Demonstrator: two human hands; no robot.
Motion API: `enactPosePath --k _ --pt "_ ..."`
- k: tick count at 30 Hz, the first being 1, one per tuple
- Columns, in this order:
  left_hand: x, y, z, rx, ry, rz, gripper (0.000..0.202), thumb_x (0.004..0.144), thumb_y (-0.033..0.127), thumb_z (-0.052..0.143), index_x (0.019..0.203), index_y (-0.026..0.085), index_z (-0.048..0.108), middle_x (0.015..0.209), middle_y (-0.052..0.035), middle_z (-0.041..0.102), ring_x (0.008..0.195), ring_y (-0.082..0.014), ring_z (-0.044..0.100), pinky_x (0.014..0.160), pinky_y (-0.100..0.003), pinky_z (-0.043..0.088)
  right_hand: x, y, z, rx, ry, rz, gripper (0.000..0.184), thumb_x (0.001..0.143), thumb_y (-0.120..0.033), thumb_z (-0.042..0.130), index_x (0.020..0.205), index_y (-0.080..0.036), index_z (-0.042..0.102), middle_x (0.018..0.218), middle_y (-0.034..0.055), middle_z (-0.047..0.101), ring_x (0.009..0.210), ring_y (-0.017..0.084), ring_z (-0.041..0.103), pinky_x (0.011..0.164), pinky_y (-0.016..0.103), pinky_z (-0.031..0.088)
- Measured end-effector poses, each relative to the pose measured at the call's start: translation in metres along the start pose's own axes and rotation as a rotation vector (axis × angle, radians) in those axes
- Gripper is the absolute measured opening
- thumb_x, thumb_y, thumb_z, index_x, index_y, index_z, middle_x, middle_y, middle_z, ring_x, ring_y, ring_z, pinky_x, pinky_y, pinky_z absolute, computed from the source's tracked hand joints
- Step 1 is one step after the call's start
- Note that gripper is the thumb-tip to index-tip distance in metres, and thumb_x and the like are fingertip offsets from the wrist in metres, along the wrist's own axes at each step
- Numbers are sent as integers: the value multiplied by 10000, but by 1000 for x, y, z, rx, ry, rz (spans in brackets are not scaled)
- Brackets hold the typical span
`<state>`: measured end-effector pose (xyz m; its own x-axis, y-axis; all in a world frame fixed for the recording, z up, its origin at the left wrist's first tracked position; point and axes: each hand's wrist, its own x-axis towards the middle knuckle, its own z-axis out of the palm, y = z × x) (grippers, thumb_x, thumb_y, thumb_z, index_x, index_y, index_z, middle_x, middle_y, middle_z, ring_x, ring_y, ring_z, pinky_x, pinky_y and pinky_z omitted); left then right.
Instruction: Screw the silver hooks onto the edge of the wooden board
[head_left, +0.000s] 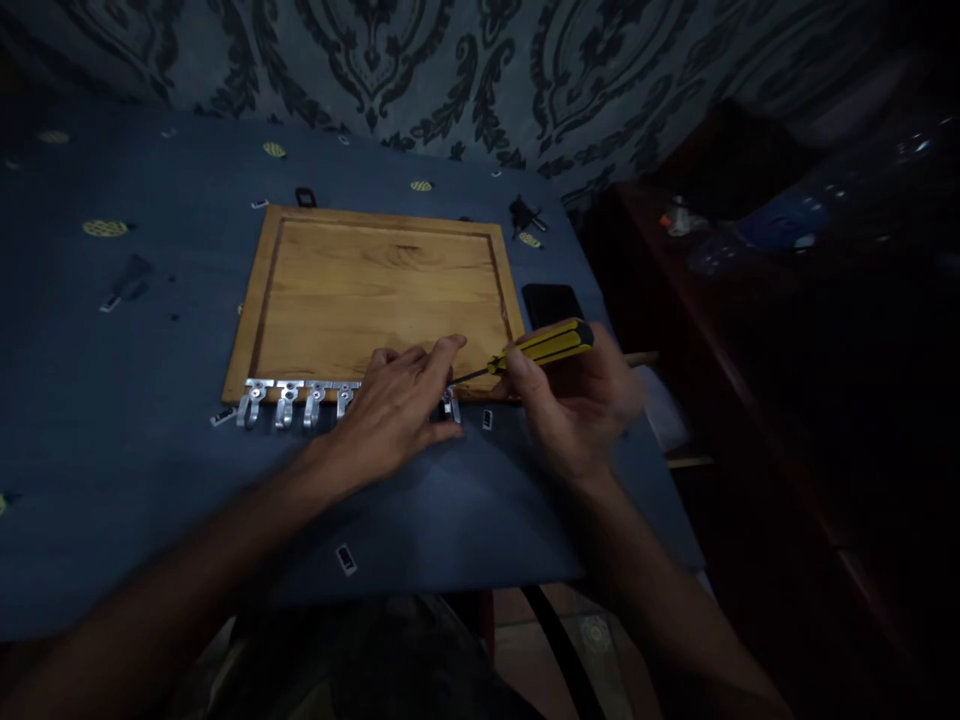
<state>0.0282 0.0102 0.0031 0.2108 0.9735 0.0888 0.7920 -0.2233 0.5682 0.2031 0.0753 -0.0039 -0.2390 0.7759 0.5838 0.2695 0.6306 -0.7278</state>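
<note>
The right hand (pixel 577 400) has its fingers pinching the yellow-and-black handle of a screwdriver (pixel 544 347), the thumb pressed along its near side. The left hand (pixel 401 400) lies palm down over a metal hook rail (pixel 319 386), thumb and forefinger parted around its right end; whether they grip the rail, I cannot tell.

The screwdriver's long axis slants from upper right to lower left, its shaft aimed at the rail's right end, between the two hands. Its tip is too small to make out. The rail runs left to right along the near edge of a wooden board (pixel 375 300), four hooks showing left of the left hand and one to its right, all reaching past that edge toward the person.

Open room on the blue counter (pixel 172 400) is widest to the left, with a bare band between rail and front edge. The counter's right edge passes close to the right hand. A black flat object (pixel 553 303) lies just beside the board's right edge.
</note>
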Motion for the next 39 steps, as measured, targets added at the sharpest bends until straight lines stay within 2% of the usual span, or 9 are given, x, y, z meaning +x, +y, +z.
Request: enactPosePath --k 5,11,21,25,30,33,35,39 --pt "1 1 -2 0 -9 -8 806 817 259 827 1432 172 314 1299 -132 668 1283 -323 585 1015 -482 402 2 -4 0 -6 -24 9 142 898 -319 697 849 -250 584 728 -30 571 576 118 557 519 279 496" --pt "1 4 -3 2 -20 -20 813 814 247 830 1439 164 317 1312 -145 665 1278 -316 590 1024 -483 399 5 -4 -3 22 -95 -1 115 884 -297 710 859 -253 607 781 -13 602 614 130 583 520 289 523" --pt "1 3 -3 -5 -23 -34 854 800 240 841 1452 141 299 1317 -159 655 1302 -326 570 1031 -481 398 4 -1 -3 0 -80 -19 137 870 -295 733 862 -257 602 772 -17 598 600 132 578 517 296 516" --pt "1 2 -1 -13 -4 -27 854 805 231 832 1456 151 286 1298 -144 665 1295 -329 574 1032 -493 399 5 -3 1 -9 -41 -76 205 831 -292 780 841 -265 577 704 -38 555 547 127 547 489 299 467" --pt "0 -1 1 -15 11 -6 850 809 218 823 1457 183 274 1360 -144 633 1326 -324 549 1038 -488 396 4 -7 8 -57 73 -128 335 801 -262 799 718 -262 474 611 -53 482 504 121 475 450 296 370" --pt "0 -1 1 -8 14 2 837 814 216 815 1454 167 279 1354 -154 632 1318 -332 551 1032 -488 396 2 -10 9 -48 76 -107 331 815 -276 788 722 -262 470 622 -54 470 517 122 479 474 305 384" --pt "0 -2 1 -2 16 1 840 816 229 814 1457 162 276 1326 -153 644 1300 -336 562 1021 -489 399 3 -12 7 -22 86 -102 264 848 -291 758 764 -269 508 661 -44 513 559 135 519 513 316 426" --pt "-1 -3 2 -6 15 -11 844 809 241 821 1455 190 280 1266 -122 667 1255 -327 587 999 -479 410 6 -18 0 7 175 -147 175 910 -352 686 826 -288 547 709 -20 584 634 168 576 577 347 486"
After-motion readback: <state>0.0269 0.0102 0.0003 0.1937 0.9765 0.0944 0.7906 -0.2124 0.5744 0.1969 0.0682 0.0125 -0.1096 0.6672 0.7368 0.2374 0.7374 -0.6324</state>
